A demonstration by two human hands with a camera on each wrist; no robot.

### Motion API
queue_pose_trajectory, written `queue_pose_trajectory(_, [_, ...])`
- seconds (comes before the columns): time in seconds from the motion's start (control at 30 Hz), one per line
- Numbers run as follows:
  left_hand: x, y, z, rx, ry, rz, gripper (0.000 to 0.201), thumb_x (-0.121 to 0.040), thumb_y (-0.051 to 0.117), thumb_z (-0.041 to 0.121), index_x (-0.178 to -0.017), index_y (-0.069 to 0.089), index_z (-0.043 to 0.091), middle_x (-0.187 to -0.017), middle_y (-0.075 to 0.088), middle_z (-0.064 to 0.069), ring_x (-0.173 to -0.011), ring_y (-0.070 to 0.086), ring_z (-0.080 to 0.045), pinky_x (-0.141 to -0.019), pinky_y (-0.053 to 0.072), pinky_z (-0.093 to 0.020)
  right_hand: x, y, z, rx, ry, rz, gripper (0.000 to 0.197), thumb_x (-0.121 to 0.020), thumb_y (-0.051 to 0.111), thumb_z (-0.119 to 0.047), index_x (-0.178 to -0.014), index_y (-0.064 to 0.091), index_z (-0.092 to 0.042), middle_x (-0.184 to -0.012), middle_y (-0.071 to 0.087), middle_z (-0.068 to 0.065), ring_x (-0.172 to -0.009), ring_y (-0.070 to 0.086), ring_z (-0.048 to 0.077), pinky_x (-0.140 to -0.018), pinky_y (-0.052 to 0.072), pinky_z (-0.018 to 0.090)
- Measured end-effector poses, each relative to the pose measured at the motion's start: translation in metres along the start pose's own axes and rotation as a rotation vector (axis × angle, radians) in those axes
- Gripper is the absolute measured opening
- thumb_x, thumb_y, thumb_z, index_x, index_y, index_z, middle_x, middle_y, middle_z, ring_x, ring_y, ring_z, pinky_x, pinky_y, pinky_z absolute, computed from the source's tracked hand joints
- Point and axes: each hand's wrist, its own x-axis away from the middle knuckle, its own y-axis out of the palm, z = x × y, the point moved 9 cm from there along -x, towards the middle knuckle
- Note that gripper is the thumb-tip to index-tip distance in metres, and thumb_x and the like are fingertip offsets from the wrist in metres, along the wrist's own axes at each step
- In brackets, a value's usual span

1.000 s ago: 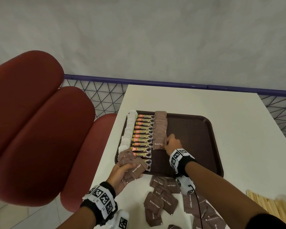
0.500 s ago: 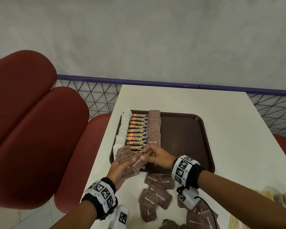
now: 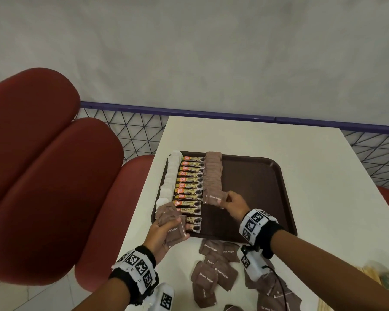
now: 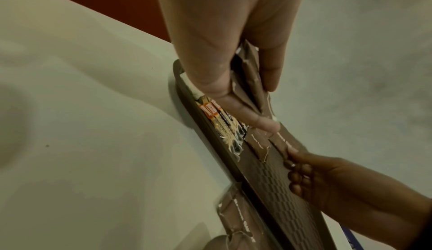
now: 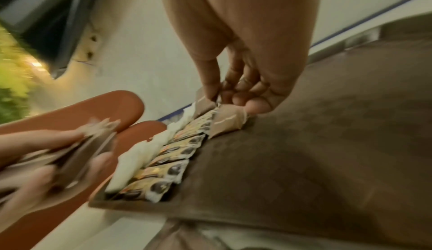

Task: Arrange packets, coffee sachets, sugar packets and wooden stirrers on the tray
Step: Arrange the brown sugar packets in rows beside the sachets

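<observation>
Standing beside red padded seats (image 3: 54, 176), the white surface (image 3: 245, 135) carries a dark brown tray (image 3: 256, 176) near its left edge. Along the left side of the tray lie three rows, each from the far rim toward the near rim: white packets (image 3: 170, 178) at the outside, coffee sachets (image 3: 190, 187) in the middle, and brown sugar packets (image 3: 212, 173) on the inside. Loose brown sugar packets (image 3: 213, 268) are scattered on the surface just before the near rim of the tray. Wooden stirrers (image 3: 373, 277) lie blurred at the right near edge of the surface. The left hand (image 3: 161, 234) is closed around a bundle of sugar packets (image 3: 175, 230), above the near left corner of the tray. The right hand (image 3: 234, 204) pinches one sugar packet (image 3: 215, 198) between thumb and fingers at the near end of the brown row; I cannot tell whether this packet touches the tray.
</observation>
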Motion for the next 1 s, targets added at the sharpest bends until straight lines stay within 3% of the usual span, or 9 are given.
queue_pose_trajectory(0.07, [-0.001, -0.003, 0.000, 0.007, -0.007, 0.004, 0.030, -0.087, 0.059, 0.002, -0.117, 0.058, 0.001, -0.104, 0.068, -0.020, -0.089, 0.070, -0.030, -0.067, 0.059, -0.040, -0.006, 0.000, 0.006, 0.070, 0.053, 0.005, 0.014, -0.087, 0.062, -0.018, -0.086, 0.049, -0.016, -0.087, 0.054, 0.003, -0.079, 0.050, 0.017, -0.059, 0.038, 0.022])
queue_pose_trajectory(0.13, [-0.001, -0.004, 0.000, 0.015, -0.019, -0.002, 0.031, -0.087, 0.058, 0.001, -0.118, 0.057, 0.001, -0.110, 0.066, -0.022, -0.093, 0.068, -0.032, -0.067, 0.059, -0.040, -0.007, 0.003, 0.001, 0.177, 0.058, -0.012, 0.014, -0.088, 0.060, -0.016, -0.093, 0.048, -0.013, -0.093, 0.052, 0.006, -0.086, 0.048, 0.019, -0.058, 0.036, 0.025])
queue_pose_trajectory(0.23, [-0.002, -0.003, 0.000, 0.030, -0.034, -0.028, 0.033, -0.087, 0.052, -0.006, -0.119, 0.056, -0.001, -0.109, 0.064, -0.022, -0.096, 0.066, -0.035, -0.071, 0.060, -0.042, -0.010, 0.007, -0.008, 0.268, 0.045, -0.024, 0.019, -0.089, 0.058, -0.015, -0.106, 0.057, -0.007, -0.104, 0.058, 0.012, -0.088, 0.051, 0.020, -0.071, 0.035, 0.022])
queue_pose_trajectory(0.33, [-0.003, -0.004, 0.000, 0.030, -0.044, -0.032, 0.036, -0.086, 0.050, -0.009, -0.121, 0.054, -0.005, -0.109, 0.063, -0.024, -0.101, 0.063, -0.038, -0.071, 0.060, -0.041, -0.015, 0.008, -0.011, 0.353, 0.074, 0.002, 0.028, -0.089, 0.055, -0.015, -0.113, 0.058, -0.001, -0.118, 0.060, 0.016, -0.103, 0.059, 0.032, -0.082, 0.047, 0.030])
queue_pose_trajectory(0.43, [-0.004, -0.006, -0.001, 0.026, -0.054, -0.021, 0.037, -0.086, 0.050, -0.010, -0.122, 0.053, -0.004, -0.113, 0.063, -0.025, -0.103, 0.063, -0.039, -0.069, 0.060, -0.040, -0.016, 0.009, -0.014, 0.477, 0.085, 0.014, 0.030, -0.089, 0.057, -0.016, -0.115, 0.056, -0.002, -0.121, 0.058, 0.018, -0.110, 0.057, 0.034, -0.092, 0.048, 0.036])
queue_pose_trajectory(0.67, [-0.004, -0.005, -0.004, 0.042, -0.066, -0.020, 0.038, -0.086, 0.049, -0.012, -0.122, 0.054, 0.001, -0.119, 0.062, -0.024, -0.103, 0.063, -0.039, -0.069, 0.060, -0.044, -0.019, 0.006, -0.013, 0.500, 0.077, 0.042, 0.040, -0.088, 0.060, -0.021, -0.118, 0.043, -0.002, -0.122, 0.055, 0.021, -0.111, 0.056, 0.035, -0.090, 0.048, 0.037])
queue_pose_trajectory(0.83, [0.000, -0.005, -0.001, -0.059, -0.044, 0.006, 0.035, -0.086, 0.059, -0.002, -0.119, 0.057, 0.008, -0.117, 0.065, -0.019, -0.105, 0.064, -0.034, -0.072, 0.059, -0.046, -0.007, -0.007, -0.023, 0.511, -0.078, 0.199, 0.039, -0.086, 0.059, -0.026, -0.114, 0.040, -0.007, -0.122, 0.049, 0.014, -0.114, 0.045, 0.029, -0.094, 0.043, 0.041])
queue_pose_trajectory(0.9, [0.002, -0.005, 0.001, -0.105, -0.023, 0.016, 0.033, -0.085, 0.062, 0.002, -0.117, 0.059, 0.009, -0.115, 0.065, -0.019, -0.102, 0.065, -0.031, -0.073, 0.058, -0.046, 0.001, -0.005, -0.031, 0.465, -0.155, 0.181, 0.035, -0.087, 0.058, -0.026, -0.112, 0.041, -0.010, -0.119, 0.049, 0.010, -0.112, 0.046, 0.027, -0.092, 0.044, 0.037])
queue_pose_trajectory(1.0, [0.003, 0.000, 0.002, -0.145, -0.008, -0.002, 0.022, -0.084, 0.064, 0.006, -0.106, 0.062, 0.011, -0.106, 0.064, -0.020, -0.091, 0.064, -0.027, -0.072, 0.054, -0.043, 0.020, 0.014, -0.042, 0.242, -0.225, -0.020, 0.027, -0.086, 0.062, -0.024, -0.102, 0.042, -0.017, -0.102, 0.052, 0.003, -0.090, 0.052, 0.015, -0.070, 0.043, 0.019])
